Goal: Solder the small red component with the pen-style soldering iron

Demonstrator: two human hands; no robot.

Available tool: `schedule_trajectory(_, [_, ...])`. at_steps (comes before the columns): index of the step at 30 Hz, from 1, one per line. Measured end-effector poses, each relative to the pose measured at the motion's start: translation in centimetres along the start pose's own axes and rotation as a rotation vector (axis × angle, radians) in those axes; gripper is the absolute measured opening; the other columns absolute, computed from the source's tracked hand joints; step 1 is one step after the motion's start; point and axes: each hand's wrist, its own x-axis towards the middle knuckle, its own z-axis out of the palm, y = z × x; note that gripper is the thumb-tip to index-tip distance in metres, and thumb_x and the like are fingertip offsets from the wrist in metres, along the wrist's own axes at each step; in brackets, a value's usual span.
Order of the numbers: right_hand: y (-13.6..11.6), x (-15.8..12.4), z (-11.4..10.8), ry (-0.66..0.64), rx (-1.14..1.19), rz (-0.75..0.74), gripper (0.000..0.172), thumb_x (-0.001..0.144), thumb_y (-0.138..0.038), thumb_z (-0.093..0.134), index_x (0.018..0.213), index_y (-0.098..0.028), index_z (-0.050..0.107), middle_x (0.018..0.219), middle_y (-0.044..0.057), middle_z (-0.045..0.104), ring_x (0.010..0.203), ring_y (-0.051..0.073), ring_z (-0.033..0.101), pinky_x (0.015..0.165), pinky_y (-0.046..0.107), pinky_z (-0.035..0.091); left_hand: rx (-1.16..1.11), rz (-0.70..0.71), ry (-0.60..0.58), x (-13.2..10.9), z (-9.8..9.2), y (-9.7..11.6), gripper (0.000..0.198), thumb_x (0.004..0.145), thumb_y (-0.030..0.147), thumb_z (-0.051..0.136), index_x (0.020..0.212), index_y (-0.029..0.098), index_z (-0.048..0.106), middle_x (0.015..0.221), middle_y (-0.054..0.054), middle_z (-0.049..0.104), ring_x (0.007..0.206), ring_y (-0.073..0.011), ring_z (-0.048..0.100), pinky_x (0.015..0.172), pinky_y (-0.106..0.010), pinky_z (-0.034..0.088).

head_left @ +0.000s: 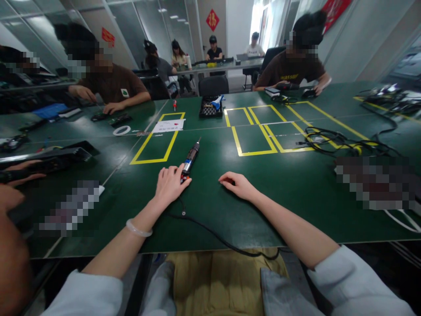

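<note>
My left hand (169,183) rests flat on the green table (210,206), fingers spread, its fingertips touching the rear end of an electric screwdriver (190,159) that lies pointing away from me. The screwdriver's black cable (217,235) runs back toward me over the table's front edge. My right hand (237,184) lies palm down on the table a little to the right, fingers loosely curled, holding nothing.
Yellow tape rectangles (255,134) mark the table ahead, one with a white paper (168,125). A black parts tray (210,106) stands beyond. Tangled cables (332,141) lie at right. Other people work at the far side and at left.
</note>
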Motion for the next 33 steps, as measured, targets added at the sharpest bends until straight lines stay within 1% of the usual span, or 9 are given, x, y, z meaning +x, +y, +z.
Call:
schedule_trajectory(5, [0.1, 0.0, 0.0, -0.016, -0.037, -0.020, 0.016, 0.085, -0.016, 0.054, 0.096, -0.016, 0.067, 0.085, 0.003, 0.065, 0.069, 0.012, 0.055, 0.067, 0.024, 0.044, 0.076, -0.188, -0.062, -0.3, 0.9, -7.6, 0.067, 0.087, 0.058, 0.036, 0.139, 0.016, 0.043, 0.120, -0.018, 0.053, 0.111, -0.0358, 0.048, 0.106, -0.054, 0.019])
schedule_trajectory(11, [0.0, 0.1, 0.0, -0.044, -0.060, -0.015, 0.016, 0.086, -0.015, 0.054, 0.094, -0.017, 0.067, 0.084, 0.003, 0.066, 0.071, 0.013, 0.056, 0.067, 0.025, 0.044, 0.130, -0.320, -0.143, 0.3, 1.7, -15.9, 0.071, 0.087, 0.061, 0.037, 0.139, 0.013, 0.042, 0.128, -0.020, 0.051, 0.114, -0.0401, 0.048, 0.103, -0.060, 0.017])
schedule_trajectory(14, [-0.1, 0.1, 0.0, -0.050, -0.072, -0.016, 0.015, 0.086, -0.015, 0.055, 0.094, -0.017, 0.068, 0.085, 0.003, 0.066, 0.071, 0.013, 0.056, 0.067, 0.024, 0.043, 0.156, -0.380, -0.173, 0.7, 1.7, -18.7, 0.072, 0.085, 0.061, 0.042, 0.138, 0.012, 0.043, 0.127, -0.020, 0.051, 0.114, -0.0419, 0.048, 0.099, -0.061, 0.021])
schedule_trajectory(17, [-0.1, 0.1, -0.1, -0.057, -0.077, -0.017, 0.015, 0.086, -0.015, 0.055, 0.094, -0.016, 0.067, 0.085, 0.003, 0.066, 0.073, 0.013, 0.056, 0.068, 0.024, 0.043, 0.178, -0.406, -0.175, 1.0, 1.5, -19.9, 0.071, 0.083, 0.061, 0.047, 0.133, 0.011, 0.047, 0.125, -0.021, 0.052, 0.112, -0.0418, 0.049, 0.097, -0.060, 0.024])
schedule_trajectory(20, [0.0, 0.0, -0.1, -0.057, -0.077, -0.019, 0.015, 0.086, -0.015, 0.055, 0.095, -0.016, 0.068, 0.085, 0.003, 0.066, 0.073, 0.013, 0.056, 0.069, 0.024, 0.043, 0.240, -0.388, -0.061, 0.9, 1.0, -19.4, 0.061, 0.082, 0.055, 0.051, 0.122, 0.008, 0.056, 0.119, -0.023, 0.055, 0.109, -0.0375, 0.052, 0.099, -0.052, 0.028])
schedule_trajectory(22, [0.1, 0.0, -0.1, -0.056, -0.077, -0.024, 0.015, 0.086, -0.015, 0.055, 0.095, -0.017, 0.068, 0.086, 0.003, 0.066, 0.073, 0.013, 0.056, 0.069, 0.025, 0.043, 0.266, -0.389, -0.038, 0.8, 0.4, -18.5, 0.049, 0.083, 0.046, 0.052, 0.110, 0.007, 0.060, 0.112, -0.021, 0.059, 0.105, -0.0335, 0.055, 0.096, -0.047, 0.033])
schedule_trajectory(26, [0.2, 0.1, 0.0, -0.054, -0.077, -0.025, 0.016, 0.086, -0.016, 0.055, 0.095, -0.017, 0.068, 0.087, 0.003, 0.066, 0.074, 0.014, 0.057, 0.069, 0.026, 0.044, 0.169, -0.403, 0.038, 1.7, -1.4, -15.3, 0.035, 0.088, 0.038, 0.046, 0.098, 0.006, 0.059, 0.106, -0.012, 0.059, 0.102, -0.0302, 0.056, 0.087, -0.042, 0.041])
schedule_trajectory(29, [0.1, 0.1, 0.0, -0.051, -0.067, -0.019, 0.016, 0.086, -0.017, 0.055, 0.094, -0.018, 0.068, 0.086, 0.003, 0.066, 0.074, 0.014, 0.057, 0.070, 0.026, 0.044, -0.198, -0.341, 0.084, 3.1, -2.8, -10.4, 0.034, 0.089, 0.041, 0.046, 0.102, 0.012, 0.056, 0.099, -0.007, 0.062, 0.095, -0.0258, 0.059, 0.082, -0.040, 0.044])
schedule_trajectory(33, [-0.1, 0.0, 0.0, -0.065, 0.008, 0.018, 0.016, 0.087, -0.021, 0.054, 0.097, -0.017, 0.066, 0.084, 0.003, 0.066, 0.071, 0.013, 0.056, 0.068, 0.025, 0.044, -0.970, -0.075, -0.162, 4.1, -3.8, -1.3, 0.031, 0.087, 0.041, 0.049, 0.099, 0.013, 0.056, 0.083, -0.004, 0.063, 0.076, -0.0151, 0.061, 0.074, -0.031, 0.048])
